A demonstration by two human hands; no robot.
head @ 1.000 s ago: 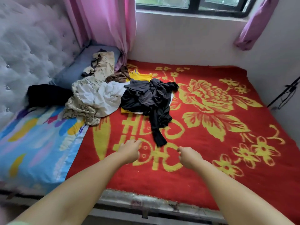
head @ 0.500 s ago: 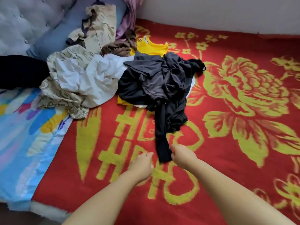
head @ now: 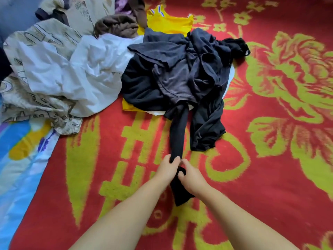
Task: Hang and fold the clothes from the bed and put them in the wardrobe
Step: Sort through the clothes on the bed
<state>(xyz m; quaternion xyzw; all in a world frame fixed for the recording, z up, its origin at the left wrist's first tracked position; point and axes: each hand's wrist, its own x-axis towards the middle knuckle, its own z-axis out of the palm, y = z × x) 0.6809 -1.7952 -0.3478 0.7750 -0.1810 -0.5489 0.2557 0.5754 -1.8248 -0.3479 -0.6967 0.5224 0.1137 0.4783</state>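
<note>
fingers [head: 174,159] of the left hand [head: 166,169] are curled tight round the black sleeve [head: 177,139], thumb tip pressing it from the far side, and the right hand [head: 191,177] sits touching the left, its thumb hooked into a fold of the same cloth just nearer the person. below both hands the sleeve's loose end [head: 181,197] lies flat on the red blanket [head: 270,168] between the forearms. further out the sleeve runs straight up to the dark pile [head: 180,74], where a grey shirt [head: 173,67] lies crumpled over the black garment the sleeve looks to belong to, though i can't tell for sure which piece it joins. a yellow top [head: 167,22] and something white peek out from under that pile, and a white sheet [head: 75,69] is bunched just to its left, touching it, with patterned and brown cloth behind. nothing seems hung or folded yet, so this looks like the first pick. the risk i see is a hard pull on one sleeve: the grey shirt is draped on top and could come along or slide off toward the bed's edge, tangling the lot, and the seam could strain if the body is pinned under the rest.
</note>
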